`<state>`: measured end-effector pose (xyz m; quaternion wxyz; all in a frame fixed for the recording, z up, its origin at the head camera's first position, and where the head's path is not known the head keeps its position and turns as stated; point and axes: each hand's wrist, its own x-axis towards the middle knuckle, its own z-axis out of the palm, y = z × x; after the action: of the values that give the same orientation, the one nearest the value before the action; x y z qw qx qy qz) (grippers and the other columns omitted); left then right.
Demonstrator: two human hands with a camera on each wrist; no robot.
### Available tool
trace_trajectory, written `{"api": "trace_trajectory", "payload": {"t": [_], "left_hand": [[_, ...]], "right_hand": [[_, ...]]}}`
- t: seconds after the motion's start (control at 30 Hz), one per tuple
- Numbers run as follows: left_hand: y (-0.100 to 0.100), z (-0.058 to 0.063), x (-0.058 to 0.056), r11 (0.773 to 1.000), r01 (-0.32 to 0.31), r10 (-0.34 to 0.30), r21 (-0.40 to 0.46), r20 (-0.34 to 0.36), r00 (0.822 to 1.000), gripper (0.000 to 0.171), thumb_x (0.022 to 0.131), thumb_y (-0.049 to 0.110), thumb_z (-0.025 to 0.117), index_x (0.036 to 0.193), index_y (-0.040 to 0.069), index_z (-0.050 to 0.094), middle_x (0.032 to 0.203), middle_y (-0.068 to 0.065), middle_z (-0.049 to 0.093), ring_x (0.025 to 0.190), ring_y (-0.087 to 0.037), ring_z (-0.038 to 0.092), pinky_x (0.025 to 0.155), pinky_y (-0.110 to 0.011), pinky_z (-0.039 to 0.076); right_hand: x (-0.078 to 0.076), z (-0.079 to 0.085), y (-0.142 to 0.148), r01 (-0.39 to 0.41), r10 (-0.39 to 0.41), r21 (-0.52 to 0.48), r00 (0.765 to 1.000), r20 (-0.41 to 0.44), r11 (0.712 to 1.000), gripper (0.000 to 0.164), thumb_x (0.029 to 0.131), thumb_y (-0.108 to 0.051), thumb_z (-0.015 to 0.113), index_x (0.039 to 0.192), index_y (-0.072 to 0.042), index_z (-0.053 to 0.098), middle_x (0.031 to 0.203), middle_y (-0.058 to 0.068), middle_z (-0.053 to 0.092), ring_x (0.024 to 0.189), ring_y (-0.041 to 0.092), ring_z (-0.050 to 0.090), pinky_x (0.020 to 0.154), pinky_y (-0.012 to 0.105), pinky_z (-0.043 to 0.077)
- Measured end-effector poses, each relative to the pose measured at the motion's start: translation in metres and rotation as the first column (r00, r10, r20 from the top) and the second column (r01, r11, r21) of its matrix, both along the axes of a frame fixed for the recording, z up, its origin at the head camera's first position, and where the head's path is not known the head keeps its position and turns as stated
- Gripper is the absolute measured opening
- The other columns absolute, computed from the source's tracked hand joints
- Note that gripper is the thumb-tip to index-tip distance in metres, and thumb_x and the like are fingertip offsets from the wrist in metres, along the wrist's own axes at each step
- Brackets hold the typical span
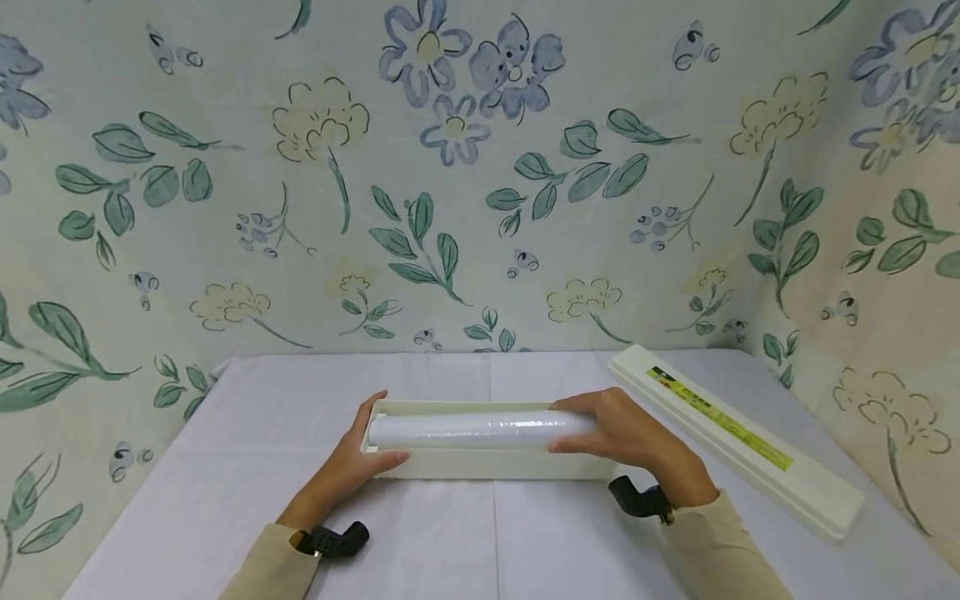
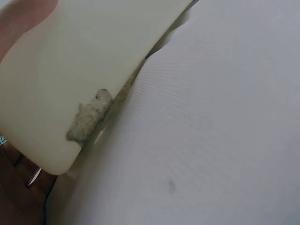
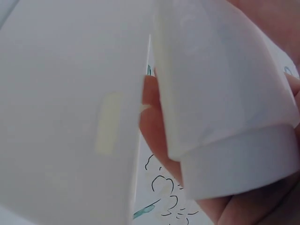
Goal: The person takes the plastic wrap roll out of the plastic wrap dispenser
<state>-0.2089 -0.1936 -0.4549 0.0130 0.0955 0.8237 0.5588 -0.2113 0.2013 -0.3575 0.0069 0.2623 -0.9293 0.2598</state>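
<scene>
White roll (image 1: 480, 431) lies lengthwise along the opening of a long off-white box (image 1: 495, 465), which sits on the white-covered table (image 1: 427, 542). At the far left, a floral backdrop (image 1: 247, 175) begins and runs behind everything. Next comes the left hand (image 1: 352, 458), a black device (image 1: 333, 542) on its wrist; it grips the box's left end, thumb on the front wall, other fingers round the end. Its wrist view shows a rough greyish patch (image 2: 90, 119) on the box. Farther right, the right hand (image 1: 626, 433) grasps the roll's right end between thumb and fingers; its wrist view shows a gap between roll and box wall. I cannot tell whether the roll's left end touches the box floor. Rightmost, a long off-white lid (image 1: 742, 448) lies slantwise, bearing a yellow-green label (image 1: 718, 417).
</scene>
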Motion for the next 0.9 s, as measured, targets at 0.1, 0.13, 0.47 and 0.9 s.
{"api": "trace_trajectory", "payload": {"t": [0.1,0.13,0.47,0.9], "left_hand": [[0.0002,-0.0006,-0.0003,1.0,0.0,0.0,-0.007,0.002,1.0,0.098,0.077,0.027,0.081,0.151,0.031,0.017,0.136,-0.01,0.044,0.107,-0.025,0.052,0.084,-0.038,0.046],[0.0002,-0.0012,-0.0002,1.0,-0.001,0.001,-0.01,0.005,1.0,0.098,0.077,0.027,0.081,0.151,0.031,0.017,0.136,-0.01,0.045,0.107,-0.025,0.052,0.085,-0.038,0.046],[0.0001,-0.0036,-0.0029,1.0,0.0,0.0,-0.013,-0.006,1.0,0.099,0.076,0.029,0.081,0.151,0.031,0.017,0.135,-0.009,0.045,0.107,-0.025,0.052,0.086,-0.039,0.046],[0.0009,0.0018,-0.0007,1.0,-0.006,0.006,-0.02,0.004,1.0,0.098,0.076,0.028,0.082,0.15,0.032,0.018,0.135,-0.009,0.045,0.108,-0.026,0.052,0.085,-0.038,0.046]], "right_hand": [[0.0009,0.0004,-0.0002,0.007,-0.007,-0.005,1.0,0.0,1.0,0.06,0.071,-0.055,0.079,0.116,-0.016,0.071,0.104,-0.004,0.071,0.076,0.008,0.06,0.064,0.026,0.05],[0.0014,0.0006,-0.0005,0.011,-0.01,-0.007,1.0,0.005,1.0,0.059,0.071,-0.054,0.079,0.116,-0.016,0.071,0.104,-0.004,0.071,0.076,0.008,0.06,0.064,0.026,0.05],[0.0013,0.0012,-0.0001,-0.022,0.022,-0.052,1.0,0.006,0.998,0.056,0.074,-0.049,0.079,0.118,-0.015,0.07,0.105,-0.003,0.07,0.076,0.008,0.061,0.065,0.026,0.051],[0.0026,0.0047,0.0016,-0.072,0.069,-0.061,0.997,-0.039,0.996,0.06,0.076,-0.056,0.074,0.118,-0.014,0.069,0.106,-0.003,0.07,0.08,0.008,0.06,0.069,0.028,0.051]]}}
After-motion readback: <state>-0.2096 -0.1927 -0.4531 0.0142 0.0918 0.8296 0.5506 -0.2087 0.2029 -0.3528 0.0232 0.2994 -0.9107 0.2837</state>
